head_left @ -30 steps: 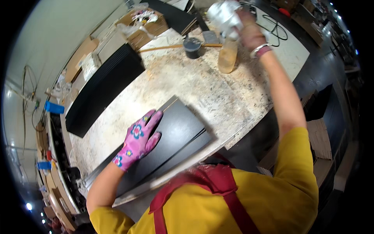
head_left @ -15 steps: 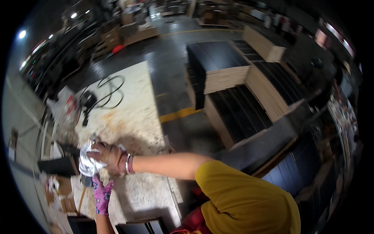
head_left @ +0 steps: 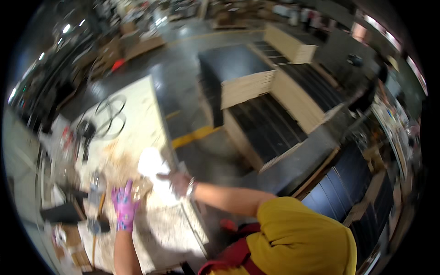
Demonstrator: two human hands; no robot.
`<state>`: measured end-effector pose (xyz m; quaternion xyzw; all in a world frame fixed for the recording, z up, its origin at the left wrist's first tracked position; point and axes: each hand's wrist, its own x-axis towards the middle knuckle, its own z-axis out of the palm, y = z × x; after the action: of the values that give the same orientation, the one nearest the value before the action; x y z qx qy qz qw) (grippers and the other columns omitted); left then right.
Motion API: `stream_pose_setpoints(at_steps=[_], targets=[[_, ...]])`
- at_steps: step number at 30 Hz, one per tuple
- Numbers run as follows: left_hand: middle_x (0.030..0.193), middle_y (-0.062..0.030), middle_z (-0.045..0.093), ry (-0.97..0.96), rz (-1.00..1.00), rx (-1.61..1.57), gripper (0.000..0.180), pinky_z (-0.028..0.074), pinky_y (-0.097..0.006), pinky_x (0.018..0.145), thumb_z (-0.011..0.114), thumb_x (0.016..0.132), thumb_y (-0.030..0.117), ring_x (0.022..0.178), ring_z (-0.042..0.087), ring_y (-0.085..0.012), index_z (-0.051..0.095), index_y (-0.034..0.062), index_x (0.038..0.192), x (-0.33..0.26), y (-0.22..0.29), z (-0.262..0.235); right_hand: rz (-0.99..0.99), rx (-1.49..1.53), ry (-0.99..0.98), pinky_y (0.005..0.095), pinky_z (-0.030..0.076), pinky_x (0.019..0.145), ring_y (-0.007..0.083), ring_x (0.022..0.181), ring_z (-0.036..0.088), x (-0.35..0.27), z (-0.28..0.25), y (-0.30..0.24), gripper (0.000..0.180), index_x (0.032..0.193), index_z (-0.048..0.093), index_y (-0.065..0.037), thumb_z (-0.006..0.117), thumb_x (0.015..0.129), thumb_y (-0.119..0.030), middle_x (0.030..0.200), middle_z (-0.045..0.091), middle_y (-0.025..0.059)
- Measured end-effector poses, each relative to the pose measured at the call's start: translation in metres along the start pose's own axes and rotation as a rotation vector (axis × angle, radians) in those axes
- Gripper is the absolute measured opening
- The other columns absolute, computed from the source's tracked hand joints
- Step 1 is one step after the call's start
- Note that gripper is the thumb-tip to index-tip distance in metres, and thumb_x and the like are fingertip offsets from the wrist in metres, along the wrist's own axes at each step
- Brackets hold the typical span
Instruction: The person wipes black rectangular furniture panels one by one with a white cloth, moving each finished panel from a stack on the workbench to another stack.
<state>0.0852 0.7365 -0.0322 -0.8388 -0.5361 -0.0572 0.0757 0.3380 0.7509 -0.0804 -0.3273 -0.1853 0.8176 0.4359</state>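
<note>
A bunched white cloth, overexposed in the picture, is in my right hand, which wears a wristband and is blurred by motion. It is above the right side of a stained, pale worktable. My left hand, in a pink-purple patterned glove, is over the table with its fingers apart and nothing in its grip. Beside its fingertips lies a clear brownish object, too smeared to name. Left of the glove are a small clear bottle and a black-headed mallet with a yellowish handle.
A black cable lies looped on the table's far part, near a plastic bag at the left edge. To the right, stacks of dark boards stand on the floor. More dark panels lie nearer on the right.
My right hand has carried the white cloth rightward, away from my left hand. My left hand has moved slightly up, and its fingers now show clear of the cloth. The whole view has shifted.
</note>
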Motion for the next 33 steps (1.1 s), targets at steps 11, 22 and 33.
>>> stream_pose_setpoints(at_steps=[11, 22, 33], targets=[[0.096, -0.0063, 0.061, -0.213, 0.103, 0.484, 0.064, 0.034, -0.049, 0.109, 0.056, 0.081, 0.004, 0.095, 0.062, -0.0212, 0.04, 0.0277, 0.139, -0.004, 0.016, -0.099, 0.014, 0.317, -0.261, 0.0455, 0.041, 0.104, 0.0292, 0.119, 0.053, -0.041, 0.017, -0.003, 0.062, 0.137, 0.044, -0.004, 0.066, 0.088, -0.035, 0.131, 0.055, 0.0117], [0.097, -0.0071, 0.061, -0.206, 0.059, 0.506, 0.056, 0.033, -0.05, 0.108, 0.052, 0.085, 0.005, 0.093, 0.063, -0.0227, 0.043, 0.0275, 0.135, -0.01, 0.008, -0.092, 0.15, 0.274, -0.177, 0.0484, 0.037, 0.108, 0.0316, 0.127, 0.048, -0.025, -0.007, 0.013, 0.056, 0.143, 0.038, -0.007, 0.053, 0.096, -0.035, 0.141, 0.048, 0.0129], [0.093, -0.0037, 0.061, -0.249, 0.023, 0.542, 0.052, 0.036, -0.047, 0.106, 0.052, 0.086, 0.008, 0.093, 0.063, -0.0191, 0.045, 0.0298, 0.133, -0.006, -0.011, -0.083, 0.112, 0.244, -0.094, 0.0478, 0.037, 0.108, 0.0313, 0.129, 0.046, -0.013, 0.001, 0.012, 0.055, 0.14, 0.042, -0.008, 0.06, 0.093, -0.03, 0.138, 0.051, 0.0118]])
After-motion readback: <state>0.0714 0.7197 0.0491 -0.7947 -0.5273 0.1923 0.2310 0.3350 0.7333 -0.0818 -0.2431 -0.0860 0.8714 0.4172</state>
